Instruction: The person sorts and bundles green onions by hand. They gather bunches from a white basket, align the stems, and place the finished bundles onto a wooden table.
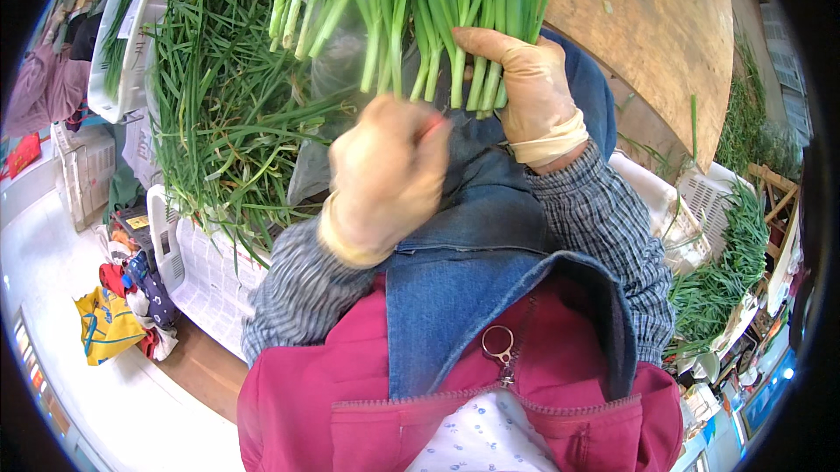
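Observation:
My right hand (541,88), in a pale thin glove, grips a bunch of garlic chives (482,6) near its pale cut ends, thumb across the front. More chive stalks (318,6) spread to the left along the board's edge, their ends pointing towards me. My left hand (387,177), also gloved, is curled and blurred by motion just below the stalk ends. A small reddish spot shows at its fingers; whether it holds anything is unclear. Under both hands lies a blue denim apron (485,209) over my lap, with some clear plastic (338,58) beside it.
A wooden board (646,32) extends ahead and to the right. Left stands a white plastic crate (161,236) heaped with loose chive leaves (223,98). More chives (722,268) fill a container at right. A yellow bag (108,324) and cloths lie at far left.

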### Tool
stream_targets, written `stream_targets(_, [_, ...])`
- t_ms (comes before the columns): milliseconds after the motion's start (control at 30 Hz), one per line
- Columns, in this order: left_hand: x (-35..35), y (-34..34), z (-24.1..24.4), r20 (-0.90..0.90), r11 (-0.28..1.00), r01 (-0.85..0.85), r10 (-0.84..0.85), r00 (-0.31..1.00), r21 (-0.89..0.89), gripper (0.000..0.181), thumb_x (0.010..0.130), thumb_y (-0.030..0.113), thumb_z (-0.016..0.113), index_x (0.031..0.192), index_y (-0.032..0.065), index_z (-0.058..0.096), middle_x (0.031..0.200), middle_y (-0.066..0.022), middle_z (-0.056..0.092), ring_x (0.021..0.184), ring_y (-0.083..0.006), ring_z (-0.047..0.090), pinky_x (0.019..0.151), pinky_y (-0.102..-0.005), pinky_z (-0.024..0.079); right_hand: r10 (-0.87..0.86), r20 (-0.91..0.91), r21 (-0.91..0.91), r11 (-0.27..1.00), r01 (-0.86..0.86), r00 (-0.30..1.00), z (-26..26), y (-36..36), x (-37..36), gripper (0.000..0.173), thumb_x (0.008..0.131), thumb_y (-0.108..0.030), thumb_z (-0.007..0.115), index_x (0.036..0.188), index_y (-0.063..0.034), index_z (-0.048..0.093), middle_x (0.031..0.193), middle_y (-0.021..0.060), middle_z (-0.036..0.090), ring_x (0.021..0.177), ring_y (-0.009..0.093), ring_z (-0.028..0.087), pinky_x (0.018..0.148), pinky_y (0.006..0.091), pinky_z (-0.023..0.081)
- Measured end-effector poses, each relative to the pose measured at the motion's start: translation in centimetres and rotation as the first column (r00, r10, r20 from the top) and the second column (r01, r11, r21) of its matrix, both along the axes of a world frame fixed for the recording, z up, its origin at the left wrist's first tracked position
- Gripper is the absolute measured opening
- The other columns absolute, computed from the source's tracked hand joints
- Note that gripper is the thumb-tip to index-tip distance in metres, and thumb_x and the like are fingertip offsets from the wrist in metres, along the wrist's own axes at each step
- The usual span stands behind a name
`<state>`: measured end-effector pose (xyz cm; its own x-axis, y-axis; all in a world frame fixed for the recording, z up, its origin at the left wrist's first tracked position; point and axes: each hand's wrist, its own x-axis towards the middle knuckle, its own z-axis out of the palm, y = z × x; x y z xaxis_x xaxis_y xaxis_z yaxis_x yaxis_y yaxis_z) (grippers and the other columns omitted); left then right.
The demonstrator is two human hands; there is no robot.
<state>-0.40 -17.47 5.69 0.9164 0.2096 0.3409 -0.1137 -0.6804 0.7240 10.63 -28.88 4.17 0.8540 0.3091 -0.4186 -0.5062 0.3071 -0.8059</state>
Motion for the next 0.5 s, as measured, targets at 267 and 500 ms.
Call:
stream_targets(267, [-5.2, 14.1, -1.5, -0.042, 0.813, -0.522, 0.549, 0.835, 0.257, 0.01, 0.082, 0.009, 0.066, 0.085, -0.0001, 0.062, 0.083, -0.0041, 0.058, 0.072, -0.0117, 0.054, 0.068, -0.0249, 0.045, 0.072, -0.007, -0.112, 0.991, -0.072, 0.997, 0.4, -0.2, 0.0, 0.025, 0.082, -0.008, 0.064, 0.104, 0.004, 0.063, 0.093, 0.0117, 0.068, 0.076, 0.017, 0.067, 0.064, 0.0255, 0.054])
stream_targets(500, [4.3, 16.6, 0.1, -0.447, 0.804, -0.399, 0.189, 0.874, -0.441, 0.057, 0.084, 0.05, 0.063, 0.108, -0.0026, 0.063, 0.098, -0.0105, 0.067, 0.09, -0.0164, 0.063, 0.081, -0.0278, 0.046, 0.107, -0.087, 0.106, 0.99, -0.098, 0.99, -0.4, -0.2, 0.0, 0.034, 0.085, -0.006, 0.057, 0.117, 0.006, 0.053, 0.107, 0.0172, 0.064, 0.086, 0.025, 0.067, 0.071, 0.0368, 0.059])
